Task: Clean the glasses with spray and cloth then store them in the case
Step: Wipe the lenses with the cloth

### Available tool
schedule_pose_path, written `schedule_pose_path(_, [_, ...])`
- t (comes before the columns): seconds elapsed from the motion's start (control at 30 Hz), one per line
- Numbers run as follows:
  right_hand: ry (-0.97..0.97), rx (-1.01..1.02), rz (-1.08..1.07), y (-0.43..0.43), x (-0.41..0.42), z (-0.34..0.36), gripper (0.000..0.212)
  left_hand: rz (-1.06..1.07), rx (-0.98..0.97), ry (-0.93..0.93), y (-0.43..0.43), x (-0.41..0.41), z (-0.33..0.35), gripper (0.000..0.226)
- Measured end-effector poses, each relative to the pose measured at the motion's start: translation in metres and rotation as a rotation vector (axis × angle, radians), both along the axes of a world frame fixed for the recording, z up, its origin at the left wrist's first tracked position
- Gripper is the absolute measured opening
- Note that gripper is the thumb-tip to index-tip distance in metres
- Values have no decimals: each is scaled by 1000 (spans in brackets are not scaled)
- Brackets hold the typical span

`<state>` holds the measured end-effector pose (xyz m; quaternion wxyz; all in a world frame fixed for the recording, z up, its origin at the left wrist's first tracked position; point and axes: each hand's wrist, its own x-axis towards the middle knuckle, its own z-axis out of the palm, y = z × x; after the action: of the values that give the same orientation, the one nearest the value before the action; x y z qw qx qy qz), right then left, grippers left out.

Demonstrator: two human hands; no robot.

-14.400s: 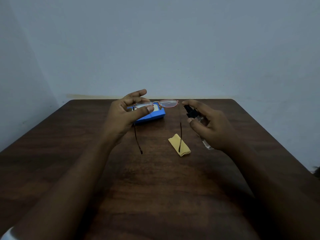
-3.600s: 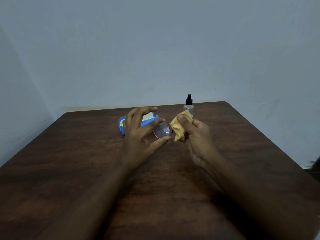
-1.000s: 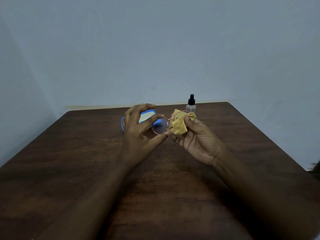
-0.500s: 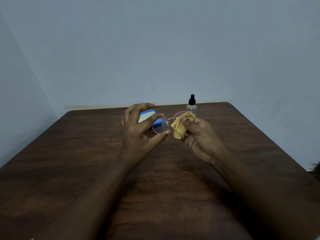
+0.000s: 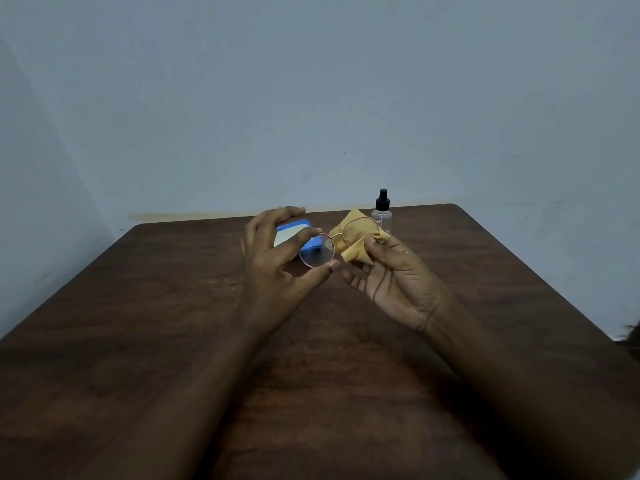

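From the head camera, the left hand [image 5: 277, 268] pinches the glasses [image 5: 317, 252] by the rim of one round lens, forefinger on top and thumb below, the other fingers spread loosely above. The right hand [image 5: 391, 282], palm up, clamps the yellow cloth [image 5: 356, 244] around the other lens, thumb in front (the fingers behind are mostly hidden). The open blue case [image 5: 292, 230] lies behind the left fingers; the spray bottle [image 5: 382, 216] stands upright just beyond the right fingertips on the wooden table [image 5: 173, 341].
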<state>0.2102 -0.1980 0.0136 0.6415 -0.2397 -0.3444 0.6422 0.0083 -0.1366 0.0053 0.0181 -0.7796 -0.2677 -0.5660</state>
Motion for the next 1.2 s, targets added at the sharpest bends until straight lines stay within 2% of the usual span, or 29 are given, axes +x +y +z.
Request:
schedule_pose_path(0.1, [-64, -6, -25, 0, -1, 0, 34, 1, 22, -6, 0, -1, 1, 41])
schedule_pose_path(0.33, [-151, 17, -163, 2, -3, 2, 29, 40, 54, 46, -2, -1, 2, 40])
schedule_pose_path(0.7, [12, -34, -55, -2, -2, 4, 27, 56, 93, 43, 2, -1, -1, 38])
schedule_pose_path(0.87, [-89, 0, -41, -4, -6, 3, 26, 77, 121, 52, 4, -2, -2, 39])
schedule_pose_path(0.97, [-175, 15, -114, -3, -7, 2, 31, 109, 132, 72, 10, -5, -4, 41])
schedule_pose_path(1.1, [-250, 56, -194, 1, -4, 0, 20, 129, 153, 97, 14, -4, -8, 41])
schedule_pose_path(1.2, [-383, 92, -287, 4, 0, -2, 22, 153, 159, 92, 14, -4, -8, 42])
